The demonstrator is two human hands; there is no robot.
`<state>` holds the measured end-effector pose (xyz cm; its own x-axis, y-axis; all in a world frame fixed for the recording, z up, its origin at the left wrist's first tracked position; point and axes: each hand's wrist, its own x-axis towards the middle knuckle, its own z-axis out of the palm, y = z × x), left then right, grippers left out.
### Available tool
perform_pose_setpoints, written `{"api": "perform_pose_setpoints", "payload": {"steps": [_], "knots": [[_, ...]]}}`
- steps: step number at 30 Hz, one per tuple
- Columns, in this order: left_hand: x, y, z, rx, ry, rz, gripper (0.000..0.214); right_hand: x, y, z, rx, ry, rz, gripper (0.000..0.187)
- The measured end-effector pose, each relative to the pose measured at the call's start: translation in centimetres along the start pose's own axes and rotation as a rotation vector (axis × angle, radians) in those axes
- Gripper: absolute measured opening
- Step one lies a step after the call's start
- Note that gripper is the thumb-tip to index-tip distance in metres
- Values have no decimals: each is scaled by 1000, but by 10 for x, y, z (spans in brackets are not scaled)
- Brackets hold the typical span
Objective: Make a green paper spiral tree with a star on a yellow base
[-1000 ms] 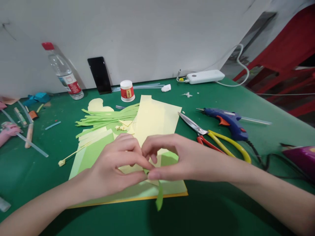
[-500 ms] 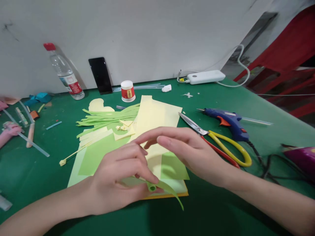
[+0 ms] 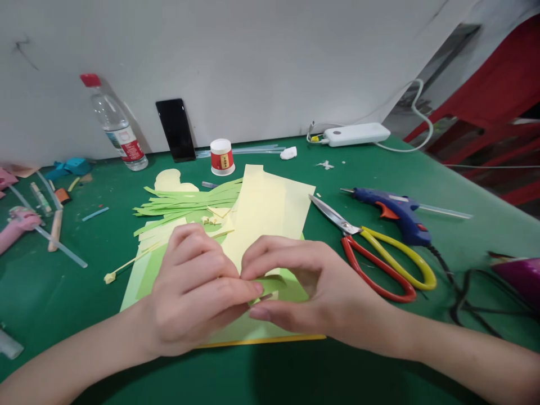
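My left hand point(image 3: 196, 292) and my right hand point(image 3: 304, 287) meet fingertip to fingertip over a stack of green and pale yellow paper sheets point(image 3: 261, 214). Both pinch a small rolled strip of green paper point(image 3: 264, 297), of which only a sliver shows between the fingers. Cut green paper strips point(image 3: 185, 201) lie fanned out just beyond the stack.
Red-and-yellow scissors point(image 3: 379, 253) and a blue glue gun point(image 3: 396, 209) lie to the right, with its black cord point(image 3: 464, 292) and a purple object point(image 3: 521, 275). At the back stand a water bottle point(image 3: 113, 126), a phone point(image 3: 176, 130), a small jar point(image 3: 221, 157) and a power bank point(image 3: 358, 134). Glue sticks and pink tools point(image 3: 25, 216) lie at left.
My right hand, lifted off half a second ago, has come back down to pinch the strip with my left hand. The loose green tail that hung out is rolled in and hidden.
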<state>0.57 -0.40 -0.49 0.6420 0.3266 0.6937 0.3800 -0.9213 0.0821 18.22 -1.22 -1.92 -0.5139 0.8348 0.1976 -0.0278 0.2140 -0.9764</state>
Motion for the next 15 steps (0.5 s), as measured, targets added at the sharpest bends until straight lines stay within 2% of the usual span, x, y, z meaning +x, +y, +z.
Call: {"api": "perform_pose_setpoints", "payload": {"steps": [5, 15], "knots": [[-1, 0, 2, -14, 21, -4, 5, -1, 1, 0, -20, 7, -23, 8], [1, -1, 3, -34, -12, -31, 5, 0, 2, 1, -83, 4, -58, 6]]}}
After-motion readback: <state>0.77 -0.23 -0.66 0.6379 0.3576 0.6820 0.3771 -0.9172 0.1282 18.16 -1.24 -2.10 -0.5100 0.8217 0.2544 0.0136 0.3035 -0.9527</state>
